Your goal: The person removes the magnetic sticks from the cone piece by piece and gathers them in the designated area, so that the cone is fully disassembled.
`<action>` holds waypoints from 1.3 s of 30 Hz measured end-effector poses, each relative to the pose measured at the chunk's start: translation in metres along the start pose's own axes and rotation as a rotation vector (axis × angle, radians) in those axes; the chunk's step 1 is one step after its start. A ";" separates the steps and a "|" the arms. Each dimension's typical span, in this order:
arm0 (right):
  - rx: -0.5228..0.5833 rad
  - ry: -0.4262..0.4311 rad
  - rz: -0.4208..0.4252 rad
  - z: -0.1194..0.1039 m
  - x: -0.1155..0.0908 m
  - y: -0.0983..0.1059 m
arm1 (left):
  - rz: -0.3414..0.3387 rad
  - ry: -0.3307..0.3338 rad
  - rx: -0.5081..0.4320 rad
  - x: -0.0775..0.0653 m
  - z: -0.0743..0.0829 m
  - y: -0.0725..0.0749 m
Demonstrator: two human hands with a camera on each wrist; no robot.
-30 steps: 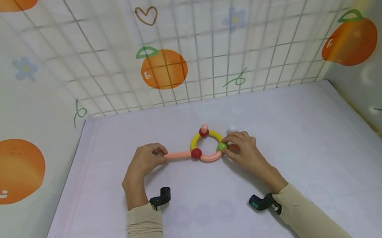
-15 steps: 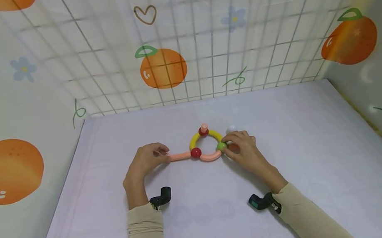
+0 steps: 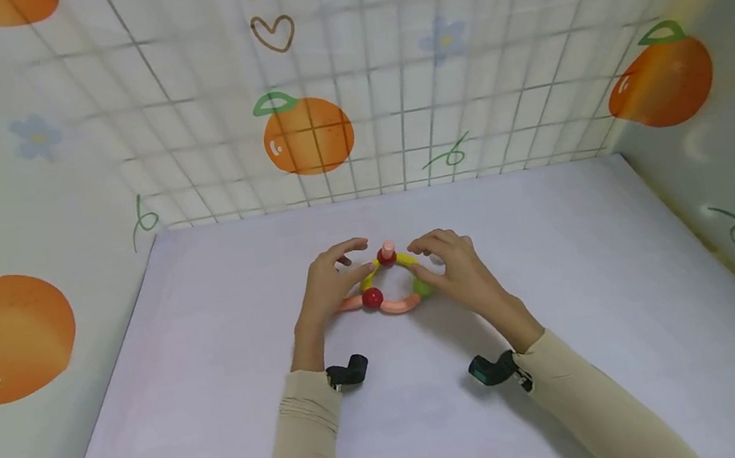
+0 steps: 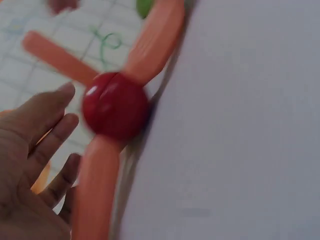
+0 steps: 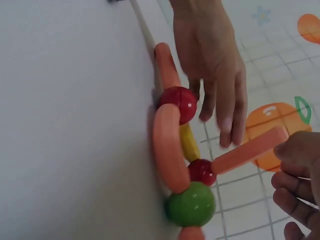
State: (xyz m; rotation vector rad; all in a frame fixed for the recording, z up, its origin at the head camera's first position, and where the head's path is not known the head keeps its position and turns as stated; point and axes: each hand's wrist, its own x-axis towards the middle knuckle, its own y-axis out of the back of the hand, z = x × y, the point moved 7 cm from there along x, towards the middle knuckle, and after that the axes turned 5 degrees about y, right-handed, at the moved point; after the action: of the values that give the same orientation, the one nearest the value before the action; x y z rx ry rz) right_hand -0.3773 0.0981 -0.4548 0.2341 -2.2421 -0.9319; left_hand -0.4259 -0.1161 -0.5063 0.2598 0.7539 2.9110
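Observation:
A ring of toy connector pieces lies on the table, with a curved pink rod (image 3: 401, 305) in front and yellow curved rods (image 3: 407, 258) behind. A red ball (image 3: 372, 298) joins it at left, a green ball (image 3: 422, 286) at right, another red ball (image 5: 202, 172) at back. From the back ball a straight pink rod (image 5: 250, 150) stands up. Another pink rod (image 4: 96, 190) points left. My left hand (image 3: 333, 282) hovers over the ring's left side, holding nothing, fingers apart. My right hand (image 3: 457, 266) hovers at the right, its fingers loosely bent beside the upright rod.
The pale table (image 3: 402, 434) carries the pieces. Behind it stands a wire grid (image 3: 388, 136) under a cloth printed with oranges; cloth walls rise left and right. A black camera (image 3: 349, 371) sits on my left wrist, another camera (image 3: 493, 370) on my right.
My left hand has let go of the left pink rod and moved right and back toward the upright rod. My right hand has released the green ball and lifted slightly toward the back.

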 end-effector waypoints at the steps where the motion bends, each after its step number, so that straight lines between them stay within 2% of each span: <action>1: -0.005 0.009 -0.008 -0.003 0.004 -0.002 | -0.005 0.002 0.008 0.003 -0.001 -0.004; 7: -0.064 0.070 -0.046 -0.017 0.022 -0.010 | -0.025 -0.037 0.069 0.014 -0.001 -0.024; 16: -0.156 0.130 -0.090 -0.030 0.038 -0.013 | 0.100 -0.075 0.135 0.015 0.002 -0.027; 23: -0.141 0.127 -0.112 -0.030 0.040 -0.012 | 0.141 -0.112 0.184 0.018 0.006 -0.030; 26: -0.132 0.118 -0.076 -0.027 0.039 -0.010 | 0.140 -0.124 0.175 0.018 0.007 -0.031; 30: -0.095 0.084 0.006 -0.023 0.036 -0.002 | 0.114 -0.099 0.148 0.018 0.005 -0.033; 35: 0.050 0.054 0.169 -0.028 0.041 0.026 | 0.123 -0.053 0.105 0.019 0.001 -0.030; 39: 0.174 -0.026 0.211 -0.021 0.041 0.044 | 0.104 -0.036 0.095 0.019 -0.002 -0.031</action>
State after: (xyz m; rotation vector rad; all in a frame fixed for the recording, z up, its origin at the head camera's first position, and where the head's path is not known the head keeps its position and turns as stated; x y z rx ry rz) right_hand -0.3897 0.1018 -0.3924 0.0606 -2.3209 -0.6335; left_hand -0.4426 -0.0864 -0.5205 0.3708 0.9008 2.9620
